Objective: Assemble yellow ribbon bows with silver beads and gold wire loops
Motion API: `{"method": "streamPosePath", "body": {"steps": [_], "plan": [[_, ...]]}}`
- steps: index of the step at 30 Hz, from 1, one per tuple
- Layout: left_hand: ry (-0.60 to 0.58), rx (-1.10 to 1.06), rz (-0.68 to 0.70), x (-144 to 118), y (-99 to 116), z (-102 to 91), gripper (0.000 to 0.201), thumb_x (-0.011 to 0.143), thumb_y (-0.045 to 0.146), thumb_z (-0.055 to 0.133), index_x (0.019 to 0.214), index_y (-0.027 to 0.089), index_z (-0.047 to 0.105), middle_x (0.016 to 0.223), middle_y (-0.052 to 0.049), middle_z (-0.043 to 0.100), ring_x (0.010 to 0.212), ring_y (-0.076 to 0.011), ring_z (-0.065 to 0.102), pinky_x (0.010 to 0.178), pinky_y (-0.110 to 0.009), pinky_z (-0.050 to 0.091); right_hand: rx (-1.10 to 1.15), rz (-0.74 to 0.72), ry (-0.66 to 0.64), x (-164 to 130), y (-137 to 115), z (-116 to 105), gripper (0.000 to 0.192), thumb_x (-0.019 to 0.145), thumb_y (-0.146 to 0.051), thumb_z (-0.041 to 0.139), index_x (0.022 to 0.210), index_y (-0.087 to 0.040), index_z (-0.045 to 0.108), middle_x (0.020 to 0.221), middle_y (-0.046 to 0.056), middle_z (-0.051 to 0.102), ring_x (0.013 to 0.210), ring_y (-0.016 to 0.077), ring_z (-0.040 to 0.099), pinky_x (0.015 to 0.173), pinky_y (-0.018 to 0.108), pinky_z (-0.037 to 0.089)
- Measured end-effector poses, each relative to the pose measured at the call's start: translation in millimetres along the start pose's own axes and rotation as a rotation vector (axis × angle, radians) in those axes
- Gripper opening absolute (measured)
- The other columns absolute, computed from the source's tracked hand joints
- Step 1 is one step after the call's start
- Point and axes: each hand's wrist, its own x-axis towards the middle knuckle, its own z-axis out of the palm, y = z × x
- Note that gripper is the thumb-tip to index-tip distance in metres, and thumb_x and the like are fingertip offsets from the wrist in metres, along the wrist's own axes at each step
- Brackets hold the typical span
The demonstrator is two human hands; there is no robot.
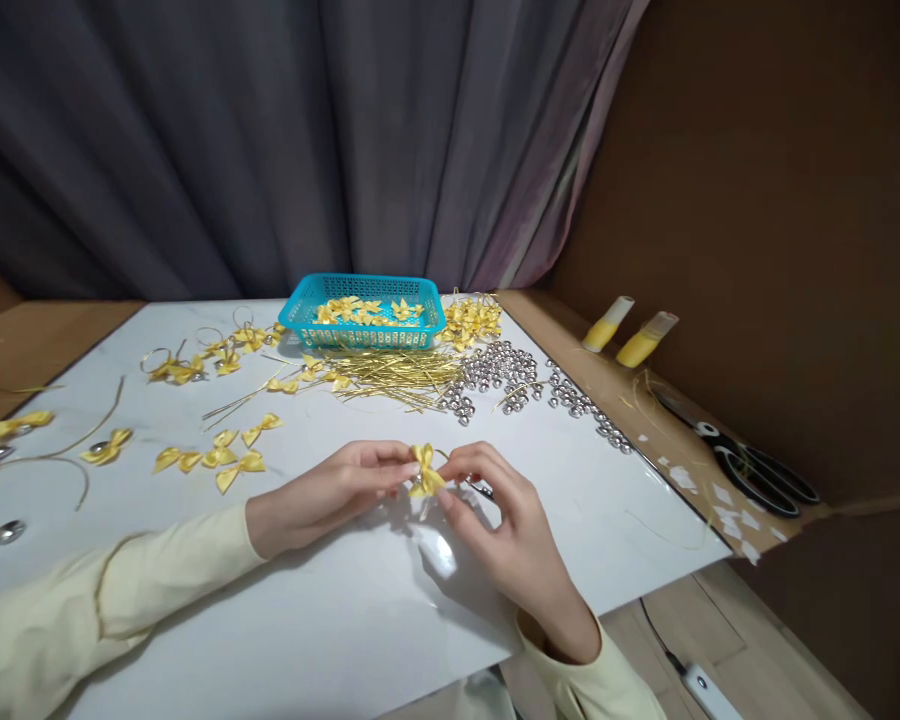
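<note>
Yellow bow [425, 472] being held just above white worktop [307, 620], between both hands. Left hand [349, 480] gripping bow's left side with fingers [390, 476]; right hand [504, 512] pinching its right side. Loose bows [220, 450] lying beyond left forearm. Farther back, golden wires [397, 372] lying before blue basket [397, 336], silver beads [499, 365] spreading rightward. Scissors [722, 449] resting far right.
</note>
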Motion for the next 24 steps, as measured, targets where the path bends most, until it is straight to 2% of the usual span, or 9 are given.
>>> {"method": "streamPosePath", "body": {"steps": [3,5,9,11,18,24], "plan": [[-0.055,-0.148,0.000,4,-4,-5.0,0.012,0.078,0.022,0.067,0.086,0.013,0.065,0.081,-0.003,0.054,0.074,-0.0128,0.047,0.071,-0.024,0.037,0.035,0.030,0.107,1,3,-1,0.007,0.082,-0.019,0.055,0.089,-0.020,0.058,0.096,0.006,0.058,0.093,0.0183,0.055,0.074,0.030,0.043],[-0.088,-0.220,-0.012,6,-7,-8.3,0.015,0.075,0.023,0.070,0.085,0.012,0.066,0.082,-0.005,0.055,0.076,-0.0136,0.048,0.071,-0.025,0.038,0.065,0.123,0.131,1,5,-1,0.010,0.083,-0.023,0.055,0.093,-0.020,0.057,0.101,0.007,0.059,0.093,0.0180,0.056,0.074,0.030,0.043],[-0.101,-0.326,-0.055,8,-11,-13.4,0.022,0.067,0.023,0.076,0.083,0.010,0.066,0.081,-0.006,0.058,0.078,-0.0155,0.050,0.072,-0.026,0.039,0.336,0.367,-0.021,1,8,-1,0.022,0.084,-0.032,0.057,0.102,-0.021,0.052,0.088,0.005,0.066,0.083,0.0171,0.061,0.075,0.031,0.046],[-0.093,-0.371,-0.064,9,-13,-15.7,0.021,0.066,0.021,0.076,0.081,0.010,0.066,0.078,-0.006,0.059,0.078,-0.0160,0.051,0.072,-0.027,0.039,0.477,0.424,-0.069,1,7,-2,0.027,0.083,-0.034,0.059,0.105,-0.021,0.050,0.078,0.002,0.067,0.079,0.0165,0.063,0.074,0.031,0.047],[-0.089,-0.457,-0.075,12,-18,-18.6,0.016,0.064,0.017,0.076,0.073,0.011,0.065,0.067,-0.004,0.058,0.073,-0.0150,0.052,0.070,-0.026,0.040,0.549,0.434,-0.040,1,5,-5,0.029,0.078,-0.033,0.066,0.101,-0.021,0.053,0.075,0.001,0.068,0.076,0.0159,0.063,0.074,0.031,0.047],[-0.060,-0.461,-0.083,14,-21,-20.9,0.017,0.067,0.015,0.072,0.082,0.011,0.065,0.071,-0.005,0.057,0.072,-0.0153,0.053,0.068,-0.026,0.039,0.473,0.389,0.013,0,3,-4,0.027,0.078,-0.033,0.067,0.098,-0.020,0.054,0.076,0.002,0.069,0.075,0.0163,0.063,0.073,0.030,0.046]]}}
